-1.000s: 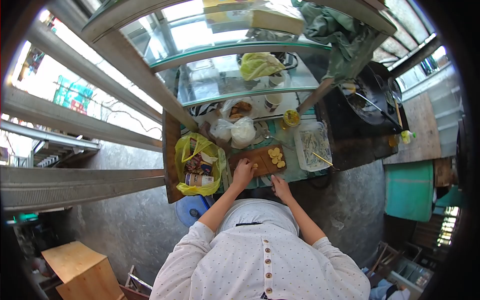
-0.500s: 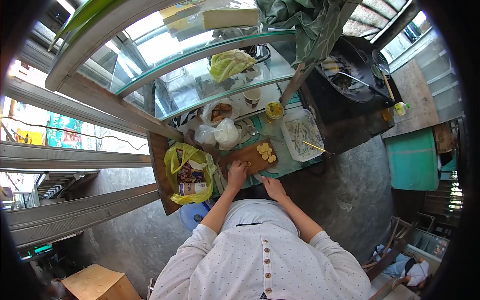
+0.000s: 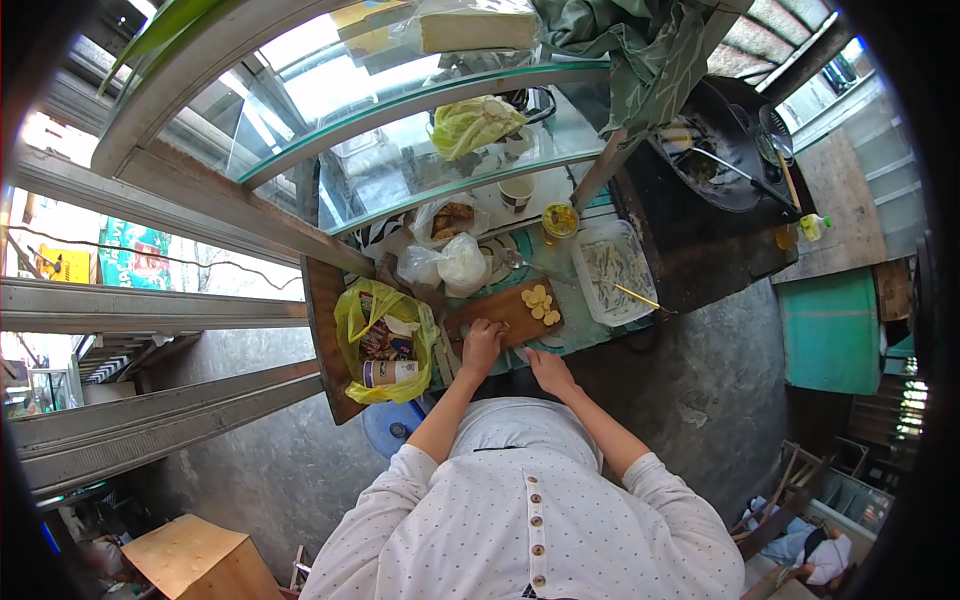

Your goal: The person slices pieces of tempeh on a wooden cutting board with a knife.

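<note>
On a brown wooden cutting board (image 3: pixel 515 304) my left hand (image 3: pixel 483 346) rests with its fingers bent and pressed together over a small pale piece, mostly hidden under them. My right hand (image 3: pixel 551 374) is closed at the board's near edge, round what looks like a knife; only a thin, light glint of it shows by the fingertips. Several pale yellow round slices (image 3: pixel 540 304) lie at the board's far right. Behind the board are a knotted white plastic bag (image 3: pixel 463 266) and a metal utensil (image 3: pixel 514 258).
A yellow bag (image 3: pixel 350 330) of packets stands left. Right of the board are a plastic tub (image 3: pixel 606 262) with a yellow stick across it, and a small yellow-filled jar (image 3: pixel 560 221). A wok (image 3: pixel 715 160) sits back right. A glass case with cabbage (image 3: pixel 475 127) rises behind.
The view has shifted slightly, so the counter and its things appear a little farther right. Both hands stay at the board in nearly the same pose.
</note>
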Action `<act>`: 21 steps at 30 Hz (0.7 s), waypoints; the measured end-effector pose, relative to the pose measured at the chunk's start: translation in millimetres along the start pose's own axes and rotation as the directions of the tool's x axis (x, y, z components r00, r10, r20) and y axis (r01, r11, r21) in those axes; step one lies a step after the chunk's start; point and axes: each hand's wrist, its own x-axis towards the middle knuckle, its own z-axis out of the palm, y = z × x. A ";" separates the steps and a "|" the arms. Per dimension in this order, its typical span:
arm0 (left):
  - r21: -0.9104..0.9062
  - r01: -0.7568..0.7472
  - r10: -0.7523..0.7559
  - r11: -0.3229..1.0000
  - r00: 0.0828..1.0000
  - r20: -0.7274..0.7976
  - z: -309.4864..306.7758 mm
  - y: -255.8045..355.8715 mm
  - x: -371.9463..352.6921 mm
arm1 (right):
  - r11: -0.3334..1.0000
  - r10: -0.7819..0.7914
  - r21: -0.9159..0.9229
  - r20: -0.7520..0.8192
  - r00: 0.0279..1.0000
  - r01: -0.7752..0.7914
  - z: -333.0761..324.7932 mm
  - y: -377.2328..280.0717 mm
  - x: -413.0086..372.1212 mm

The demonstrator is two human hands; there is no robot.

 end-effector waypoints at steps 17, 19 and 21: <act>-0.012 0.036 -0.036 0.999 0.999 0.014 1.5 -2.6 -1.2 | 0.999 0.033 -0.005 0.008 0.999 -0.033 11.0 21.5 2.8; -0.032 0.027 -0.027 0.999 1.000 0.005 2.3 -5.0 -1.6 | 0.998 0.066 0.005 0.062 0.996 -0.066 10.0 27.7 2.2; -0.047 0.012 -0.013 0.999 1.000 -0.010 1.7 -5.6 0.5 | 0.998 0.070 -0.006 0.060 0.996 -0.070 5.3 28.0 3.3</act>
